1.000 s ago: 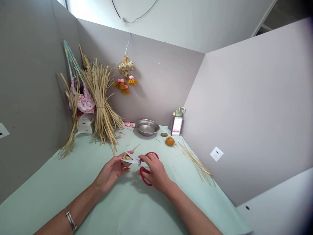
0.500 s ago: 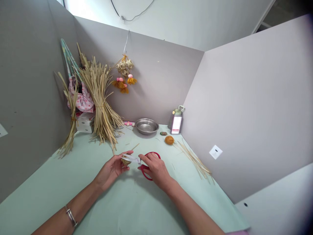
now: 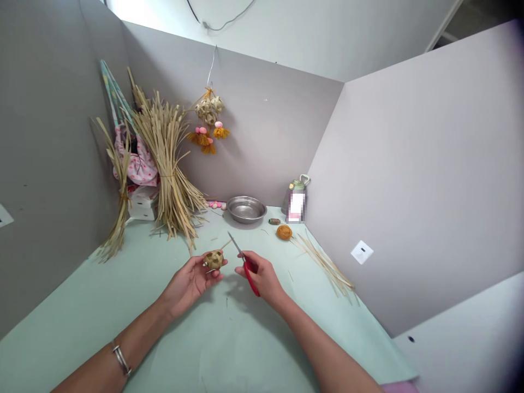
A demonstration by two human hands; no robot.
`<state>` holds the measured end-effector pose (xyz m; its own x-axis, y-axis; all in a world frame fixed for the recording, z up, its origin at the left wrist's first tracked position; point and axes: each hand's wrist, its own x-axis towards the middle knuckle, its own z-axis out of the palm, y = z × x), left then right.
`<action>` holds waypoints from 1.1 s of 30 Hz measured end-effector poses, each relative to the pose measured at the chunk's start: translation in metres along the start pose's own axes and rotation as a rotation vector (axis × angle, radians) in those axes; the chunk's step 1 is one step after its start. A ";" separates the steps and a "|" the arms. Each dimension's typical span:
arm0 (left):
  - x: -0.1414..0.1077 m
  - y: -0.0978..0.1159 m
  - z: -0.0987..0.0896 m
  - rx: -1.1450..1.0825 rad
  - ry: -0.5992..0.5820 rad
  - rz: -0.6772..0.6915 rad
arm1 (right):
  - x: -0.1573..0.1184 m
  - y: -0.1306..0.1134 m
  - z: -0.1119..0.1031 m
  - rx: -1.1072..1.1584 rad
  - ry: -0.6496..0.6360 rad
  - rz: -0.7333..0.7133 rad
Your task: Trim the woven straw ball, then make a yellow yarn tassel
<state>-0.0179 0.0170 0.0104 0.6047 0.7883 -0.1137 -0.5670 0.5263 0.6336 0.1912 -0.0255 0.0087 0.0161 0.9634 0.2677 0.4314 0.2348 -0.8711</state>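
Between the fingertips of my left hand (image 3: 190,281) is a small woven straw ball (image 3: 214,260), with a strip end sticking out at its upper right. My right hand (image 3: 262,278) is closed around a pair of red-handled scissors (image 3: 250,277). Their blades look closed and point up and left, just right of the ball and apart from it. Both hands are above the pale green tabletop (image 3: 196,349).
Straw bundles (image 3: 167,164) lean at the back left beside a pink dotted bag (image 3: 141,166). A metal bowl (image 3: 246,210), an orange yarn ball (image 3: 284,232) and a thread spool (image 3: 274,221) lie farther back. Loose straw strips (image 3: 327,265) lie right. Woven ornaments (image 3: 209,109) hang on the wall.
The scissors have moved off the ball, turning from pointing left across it to pointing up and left, and their blades have closed. The ball now shows fully in my left fingers.
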 end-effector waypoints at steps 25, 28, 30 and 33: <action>-0.002 -0.002 -0.002 0.126 -0.102 -0.014 | -0.009 -0.018 -0.004 -0.592 -0.075 -0.412; -0.002 -0.004 -0.002 0.148 -0.138 -0.016 | -0.008 -0.015 -0.004 -0.602 -0.080 -0.418; -0.002 -0.005 -0.003 0.161 -0.152 -0.015 | -0.007 -0.012 -0.005 -0.599 -0.080 -0.427; -0.002 -0.006 -0.004 0.182 -0.151 -0.037 | -0.007 -0.008 -0.005 -0.592 -0.102 -0.410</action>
<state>-0.0178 0.0134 0.0034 0.7076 0.7059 -0.0319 -0.4410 0.4765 0.7606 0.1923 -0.0351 0.0164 -0.3234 0.8268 0.4602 0.8010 0.4981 -0.3321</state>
